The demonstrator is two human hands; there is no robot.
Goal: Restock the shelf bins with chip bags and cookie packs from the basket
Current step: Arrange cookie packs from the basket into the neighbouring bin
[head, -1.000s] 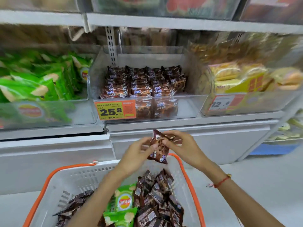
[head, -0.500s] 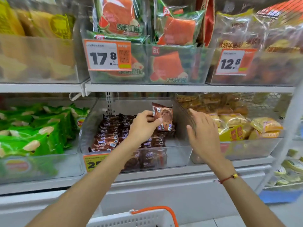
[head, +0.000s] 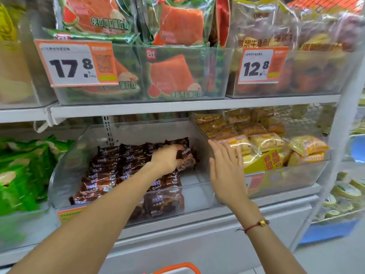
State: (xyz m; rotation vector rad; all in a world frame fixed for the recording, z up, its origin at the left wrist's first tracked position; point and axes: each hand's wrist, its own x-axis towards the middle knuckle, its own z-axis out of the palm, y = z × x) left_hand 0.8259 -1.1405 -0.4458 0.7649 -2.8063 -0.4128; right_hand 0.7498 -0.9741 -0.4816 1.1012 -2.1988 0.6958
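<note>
I am reaching my left hand (head: 167, 158) into the clear middle bin (head: 197, 196) on the lower shelf, and its fingers are curling round a brown cookie pack (head: 186, 158), gripping it at the right end of the back rows. The pack is sitting tilted, just touching the stacked cookie packs (head: 106, 171) that are filling the left and centre of the bin in rows. The right part of the bin floor is showing bare plastic.

My right hand (head: 227, 171) is hovering in front of the bin's right wall with its fingers straight and spread, holding nothing. I cannot tell whether its fingertips are touching the wall. A red string bracelet (head: 253, 225) is circling that wrist.

To the left, green chip bags (head: 25, 165) are lying in the neighbouring bin. To the right, yellow pastry packs (head: 266, 143) are filling another bin. On the shelf above, packs printed with a red slice (head: 177, 28) are standing behind a price tag reading 17.8 (head: 76, 63), and a second tag reading 12.8 (head: 260, 65) is hanging on the bin beside them.

At the bottom edge, only the orange handle of the basket (head: 177, 267) is showing, below my arms.
</note>
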